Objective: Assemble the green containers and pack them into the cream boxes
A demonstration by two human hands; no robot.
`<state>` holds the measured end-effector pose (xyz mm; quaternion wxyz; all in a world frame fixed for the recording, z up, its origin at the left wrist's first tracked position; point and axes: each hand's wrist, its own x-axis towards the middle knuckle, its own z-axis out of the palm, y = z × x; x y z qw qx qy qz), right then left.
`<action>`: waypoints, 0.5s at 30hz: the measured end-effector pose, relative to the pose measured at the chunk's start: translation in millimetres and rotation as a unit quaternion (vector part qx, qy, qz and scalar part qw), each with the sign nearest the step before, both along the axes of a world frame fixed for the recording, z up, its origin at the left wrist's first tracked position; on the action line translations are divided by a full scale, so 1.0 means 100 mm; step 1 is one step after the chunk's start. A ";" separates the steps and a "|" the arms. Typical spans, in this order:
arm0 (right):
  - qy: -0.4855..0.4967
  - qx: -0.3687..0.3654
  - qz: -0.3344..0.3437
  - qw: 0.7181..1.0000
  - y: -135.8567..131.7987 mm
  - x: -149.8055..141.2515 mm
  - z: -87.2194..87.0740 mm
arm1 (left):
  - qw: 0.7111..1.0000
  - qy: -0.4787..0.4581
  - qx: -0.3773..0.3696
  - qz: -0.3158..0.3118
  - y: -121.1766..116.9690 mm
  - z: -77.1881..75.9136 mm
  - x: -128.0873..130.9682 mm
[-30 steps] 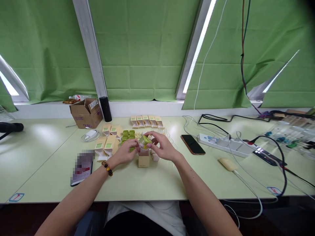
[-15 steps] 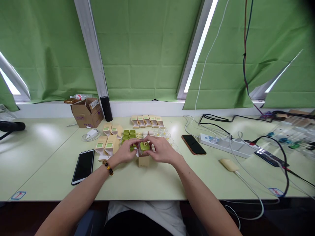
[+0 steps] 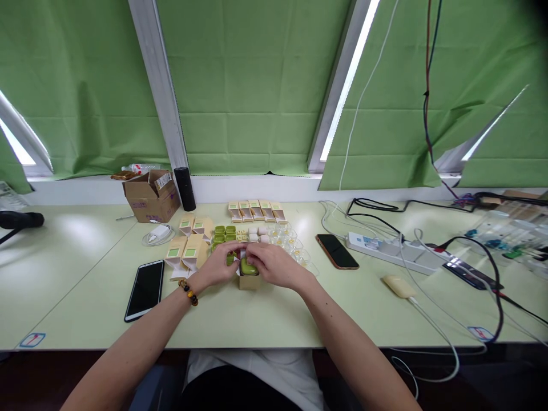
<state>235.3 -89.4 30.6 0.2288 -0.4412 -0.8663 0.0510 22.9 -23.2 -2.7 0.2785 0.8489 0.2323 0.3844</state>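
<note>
A small kraft cardboard box [image 3: 249,282] stands in front of me on the table, with a glossy green square-shaped piece [image 3: 249,267] in its open top. My left hand [image 3: 218,264] is at the box's left side, fingers curled round its upper edge near a white flap. My right hand [image 3: 277,265] has its fingertips closed on the ring-side of the green piece, from the right. Just beyond the hands are rows of similar green pieces [image 3: 220,230], small yellowish parts [image 3: 242,235], white cylinders [image 3: 262,231] and clear cups [image 3: 295,244], partly hidden by my hands.
Folded kraft boxes [image 3: 194,251] stand to the left, with another row [image 3: 257,210] farther back. Phones lie left [image 3: 145,290] and right [image 3: 337,252]. A power strip [image 3: 391,255] with tangled cables occupies the right side. A cardboard carton [image 3: 153,197] stands back left.
The green piece has sunk lower into the small box, and my right hand has shifted slightly left over it. My left hand has stayed almost still.
</note>
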 end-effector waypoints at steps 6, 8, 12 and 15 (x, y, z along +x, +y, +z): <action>0.005 0.025 -0.018 1.000 0.02 0.00 -0.05 | 0.999 -0.015 -0.008 0.030 0.04 -0.03 -0.01; 0.008 0.030 -0.020 0.999 0.03 0.00 -0.06 | 0.999 -0.017 -0.003 0.038 0.05 -0.04 -0.01; -0.006 0.042 -0.028 0.999 0.04 -0.03 -0.10 | 0.998 0.016 0.015 0.054 0.05 -0.06 -0.02; -0.021 0.045 -0.036 0.998 0.06 -0.06 -0.14 | 0.997 0.041 0.030 0.062 0.06 -0.06 -0.03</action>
